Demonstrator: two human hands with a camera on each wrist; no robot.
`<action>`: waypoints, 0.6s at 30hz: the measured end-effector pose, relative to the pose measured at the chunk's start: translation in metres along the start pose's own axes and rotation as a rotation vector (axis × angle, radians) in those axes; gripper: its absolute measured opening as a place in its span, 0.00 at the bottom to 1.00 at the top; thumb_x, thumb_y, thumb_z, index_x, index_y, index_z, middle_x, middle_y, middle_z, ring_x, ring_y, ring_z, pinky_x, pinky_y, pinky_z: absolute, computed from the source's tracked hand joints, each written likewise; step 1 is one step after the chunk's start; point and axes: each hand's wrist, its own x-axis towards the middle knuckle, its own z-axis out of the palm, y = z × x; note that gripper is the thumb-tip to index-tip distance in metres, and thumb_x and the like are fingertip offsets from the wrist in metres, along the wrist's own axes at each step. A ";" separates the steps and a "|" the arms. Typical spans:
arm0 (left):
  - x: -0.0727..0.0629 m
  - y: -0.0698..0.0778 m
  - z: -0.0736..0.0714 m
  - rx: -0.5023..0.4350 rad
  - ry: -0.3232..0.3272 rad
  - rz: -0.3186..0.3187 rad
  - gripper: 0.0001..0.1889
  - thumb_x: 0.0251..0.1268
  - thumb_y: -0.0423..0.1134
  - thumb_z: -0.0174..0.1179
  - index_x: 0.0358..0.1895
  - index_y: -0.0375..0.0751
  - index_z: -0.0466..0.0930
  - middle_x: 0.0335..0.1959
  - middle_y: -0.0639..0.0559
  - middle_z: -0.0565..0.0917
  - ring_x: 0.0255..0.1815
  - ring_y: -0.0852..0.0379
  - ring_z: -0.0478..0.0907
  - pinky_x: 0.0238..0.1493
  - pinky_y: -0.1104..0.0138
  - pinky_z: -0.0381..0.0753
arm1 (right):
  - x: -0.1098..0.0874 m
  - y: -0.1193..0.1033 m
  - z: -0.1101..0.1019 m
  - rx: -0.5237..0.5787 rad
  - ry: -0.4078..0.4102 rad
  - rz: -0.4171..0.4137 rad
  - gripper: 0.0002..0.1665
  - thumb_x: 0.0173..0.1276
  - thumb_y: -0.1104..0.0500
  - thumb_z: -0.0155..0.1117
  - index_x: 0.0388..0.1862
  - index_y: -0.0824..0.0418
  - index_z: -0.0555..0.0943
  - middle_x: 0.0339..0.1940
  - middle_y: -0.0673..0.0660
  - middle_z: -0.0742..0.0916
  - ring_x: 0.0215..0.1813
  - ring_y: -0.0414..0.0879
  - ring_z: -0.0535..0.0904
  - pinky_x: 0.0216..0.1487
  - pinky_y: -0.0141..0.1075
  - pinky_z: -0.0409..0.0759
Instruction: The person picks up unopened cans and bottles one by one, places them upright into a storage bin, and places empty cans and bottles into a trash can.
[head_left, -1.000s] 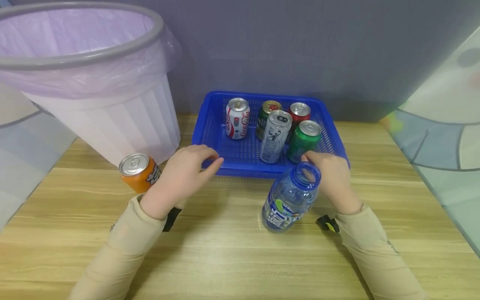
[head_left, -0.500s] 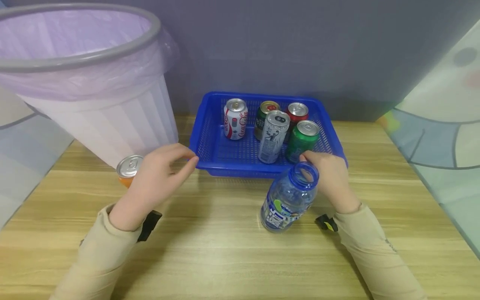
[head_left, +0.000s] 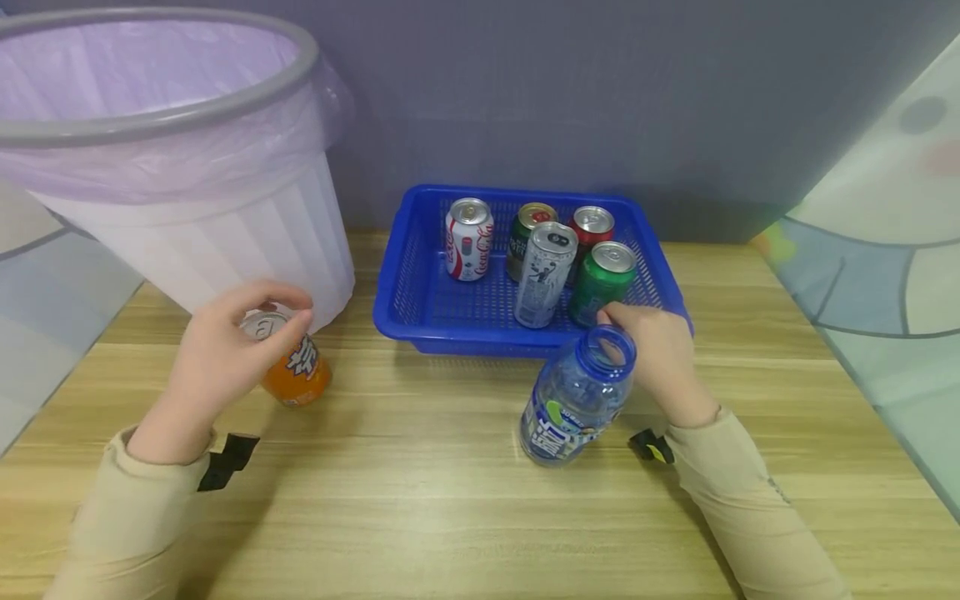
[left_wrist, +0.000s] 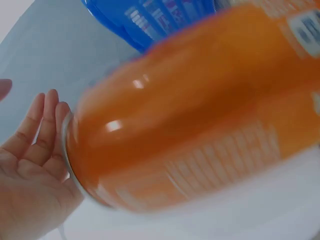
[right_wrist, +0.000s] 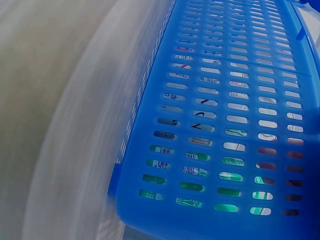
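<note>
In the head view, my left hand [head_left: 225,354] arches over the top of an orange drink can [head_left: 300,375] standing beside the bin. In the left wrist view, the orange can [left_wrist: 195,125] fills much of the picture; the fingers [left_wrist: 47,117] are fairly straight at its lid, and I see no clear grip. My right hand [head_left: 663,358] holds a clear plastic bottle [head_left: 573,417] with a blue neck, uncapped and tilted to the right, near its mouth. The bottle partly hides those fingers. The right wrist view does not show the hand.
A blue basket [head_left: 487,336] behind the bottle holds several upright cans: a white and red cola can [head_left: 468,242], a tall silver can [head_left: 545,275], a green can [head_left: 603,283] and others. A white bin [head_left: 247,242] with a purple liner stands at the left.
My left hand has moved left from near the basket to the top of the orange can. The right hand and the bottle stay in place; the view has shifted slightly.
</note>
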 end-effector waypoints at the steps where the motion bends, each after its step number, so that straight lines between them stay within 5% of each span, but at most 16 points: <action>1: 0.000 -0.003 -0.002 -0.010 -0.007 -0.010 0.06 0.59 0.36 0.63 0.40 0.46 0.83 0.37 0.71 0.81 0.40 0.72 0.71 0.43 0.77 0.65 | 0.000 0.000 0.000 0.000 -0.001 0.001 0.12 0.65 0.59 0.57 0.21 0.58 0.75 0.14 0.55 0.80 0.16 0.49 0.73 0.17 0.39 0.66; 9: -0.004 -0.028 -0.015 -0.045 -0.101 0.039 0.17 0.54 0.28 0.66 0.49 0.39 0.79 0.46 0.75 0.78 0.47 0.77 0.71 0.50 0.85 0.63 | 0.001 -0.002 -0.002 -0.006 -0.024 0.016 0.12 0.65 0.60 0.57 0.21 0.58 0.76 0.15 0.55 0.81 0.17 0.50 0.74 0.18 0.41 0.68; 14: -0.005 -0.043 -0.016 -0.162 -0.149 0.058 0.20 0.51 0.20 0.63 0.51 0.29 0.75 0.50 0.72 0.77 0.50 0.75 0.72 0.53 0.86 0.66 | 0.000 -0.002 -0.002 -0.012 -0.026 0.024 0.12 0.66 0.59 0.56 0.22 0.58 0.75 0.15 0.55 0.80 0.16 0.50 0.74 0.18 0.41 0.68; 18: -0.005 -0.056 -0.015 -0.283 -0.188 0.068 0.22 0.52 0.17 0.60 0.53 0.32 0.73 0.52 0.66 0.78 0.52 0.72 0.72 0.52 0.84 0.67 | 0.000 -0.002 -0.002 -0.012 -0.035 0.025 0.12 0.67 0.59 0.56 0.22 0.58 0.76 0.15 0.55 0.80 0.17 0.50 0.74 0.19 0.43 0.69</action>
